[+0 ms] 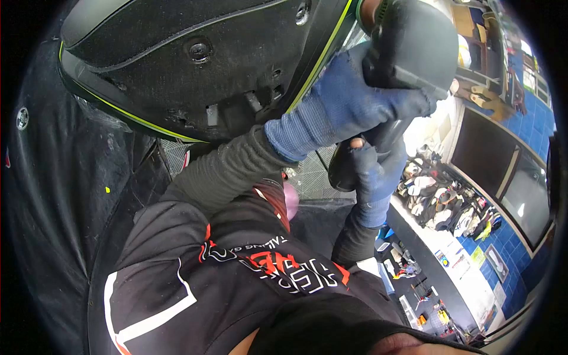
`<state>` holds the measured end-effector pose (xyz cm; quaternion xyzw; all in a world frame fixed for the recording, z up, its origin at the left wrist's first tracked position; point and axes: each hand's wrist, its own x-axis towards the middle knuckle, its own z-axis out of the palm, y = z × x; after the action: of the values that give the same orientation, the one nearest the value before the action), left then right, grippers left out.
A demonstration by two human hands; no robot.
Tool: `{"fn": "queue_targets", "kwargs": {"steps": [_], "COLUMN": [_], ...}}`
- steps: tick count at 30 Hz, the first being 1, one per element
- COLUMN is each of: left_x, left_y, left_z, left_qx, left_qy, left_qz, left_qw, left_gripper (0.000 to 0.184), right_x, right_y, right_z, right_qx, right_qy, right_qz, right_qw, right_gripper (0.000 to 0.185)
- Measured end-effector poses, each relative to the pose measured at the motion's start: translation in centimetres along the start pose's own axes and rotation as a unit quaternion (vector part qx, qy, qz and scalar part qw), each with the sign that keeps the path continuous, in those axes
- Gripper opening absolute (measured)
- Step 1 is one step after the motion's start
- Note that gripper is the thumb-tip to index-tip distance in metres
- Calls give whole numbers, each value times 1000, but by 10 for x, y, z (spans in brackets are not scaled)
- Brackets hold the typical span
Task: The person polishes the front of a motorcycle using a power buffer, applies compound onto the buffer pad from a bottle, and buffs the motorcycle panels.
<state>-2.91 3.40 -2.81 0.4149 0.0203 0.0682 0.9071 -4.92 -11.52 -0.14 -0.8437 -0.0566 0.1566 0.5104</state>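
Both my hands wear blue knit gloves and are on a black power tool (pixel 414 44) that looks like a polisher. My left hand (pixel 355 97) is closed around its rounded body at the upper right. Lower down, my right hand (pixel 376 168) wraps its lower, handle-like part, the thumb tip bare through the glove. The tool's top end is beside a black vehicle panel (pixel 236 77) with a yellow-green edge line, and an orange-brown round piece (pixel 370 13) shows there. Whether it touches the panel I cannot tell.
A dark sheet-like surface (pixel 53 195) with a round emblem spans the left. Grey textured floor tiles (pixel 310 177) show below the panel. At right, a heap of cloths (pixel 444 198) lies near a dark-topped bench (pixel 414 284) bearing small items. A blue tiled wall (pixel 535 118) stands behind.
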Motion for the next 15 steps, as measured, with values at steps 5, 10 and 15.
{"fn": "queue_targets", "kwargs": {"steps": [5,10,15], "left_x": [-40,-76,-37], "left_y": [-36,-64,-33], "left_z": [-11,-29,-19], "left_qx": [103,115,94], "left_qy": [0,-29,-29], "left_qz": [18,-59,-10], "left_qw": [995,991,995], "left_gripper": [45,81,62], "right_x": [-38,-67,-36], "right_y": [53,99,59], "right_z": [7,10,4], "right_qx": [-26,-188,-44], "right_qy": [9,-35,-16], "right_qz": [-2,-131,-35], "right_qw": [1000,973,998], "right_gripper": [51,52,44]}}
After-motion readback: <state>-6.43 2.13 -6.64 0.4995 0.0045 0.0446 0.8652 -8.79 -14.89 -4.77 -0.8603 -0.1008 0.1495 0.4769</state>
